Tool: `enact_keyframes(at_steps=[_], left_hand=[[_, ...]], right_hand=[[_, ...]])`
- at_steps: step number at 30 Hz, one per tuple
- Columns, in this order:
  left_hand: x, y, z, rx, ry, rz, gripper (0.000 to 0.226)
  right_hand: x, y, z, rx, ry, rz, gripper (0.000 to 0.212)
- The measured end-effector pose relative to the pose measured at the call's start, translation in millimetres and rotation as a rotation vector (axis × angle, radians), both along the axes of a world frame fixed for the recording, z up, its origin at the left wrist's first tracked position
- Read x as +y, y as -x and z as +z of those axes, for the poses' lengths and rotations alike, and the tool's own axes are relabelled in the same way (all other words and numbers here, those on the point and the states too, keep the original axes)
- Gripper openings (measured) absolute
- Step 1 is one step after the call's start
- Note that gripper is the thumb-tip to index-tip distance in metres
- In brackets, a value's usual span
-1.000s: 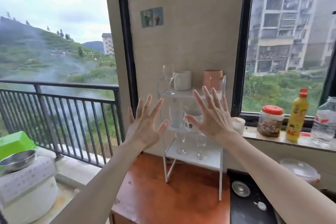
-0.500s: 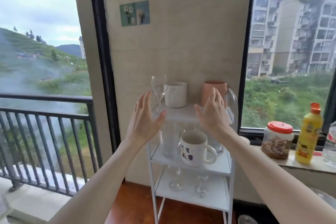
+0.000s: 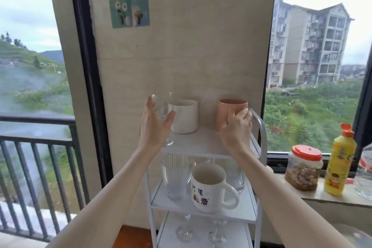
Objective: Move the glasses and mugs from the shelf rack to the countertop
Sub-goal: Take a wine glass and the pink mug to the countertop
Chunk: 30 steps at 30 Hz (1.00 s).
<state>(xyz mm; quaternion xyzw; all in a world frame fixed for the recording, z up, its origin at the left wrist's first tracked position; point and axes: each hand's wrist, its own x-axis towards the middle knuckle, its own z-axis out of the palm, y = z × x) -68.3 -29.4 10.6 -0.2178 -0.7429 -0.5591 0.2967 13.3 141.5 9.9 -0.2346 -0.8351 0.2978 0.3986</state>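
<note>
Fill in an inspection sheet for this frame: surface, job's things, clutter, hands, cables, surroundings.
Surface: white three-tier shelf rack; a strip of wooden countertop shows below.
Job's things: top tier holds a wine glass, white mug and pink mug; middle tier holds a printed mug and clear tumblers; bottom tier holds stemmed glasses.
Clutter: red-lidded jar and yellow bottle on the sill.
Hands: left hand open at the wine glass; right hand curled round the pink mug.
Cables: nothing seen.
Surroundings: windows, balcony railing.
</note>
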Motion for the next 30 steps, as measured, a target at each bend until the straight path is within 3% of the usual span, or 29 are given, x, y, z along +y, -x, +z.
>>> enact_keyframes(at_steps=[3,7,10,17,26,30], left_hand=[[3.4,3.4,-0.1,-0.019,-0.027,-0.002,0.077],[3.9,3.7,2.2,-0.025,-0.057,-0.006,0.075],[2.6,1.8,1.5,-0.016,-0.090,-0.029,0.074],[-1.8,1.2,0.0,-0.033,-0.116,-0.051,0.075],[-7.7,-5.0,1.8,-0.022,-0.108,-0.079,0.074],[-9.5,-7.3,2.8,-0.026,-0.105,-0.095,0.073]], right_hand=[[0.5,-0.9,-1.2,0.006,-0.030,0.014,0.055],[3.9,-2.0,-1.8,0.072,0.070,0.050,0.059],[3.9,-6.2,-1.9,0.131,0.130,0.054,0.041],[-1.6,-8.1,-2.9,0.092,0.012,-0.054,0.026],[-7.2,1.2,1.3,0.198,0.263,0.018,0.026],[-10.4,2.7,4.9,0.290,0.456,0.067,0.010]])
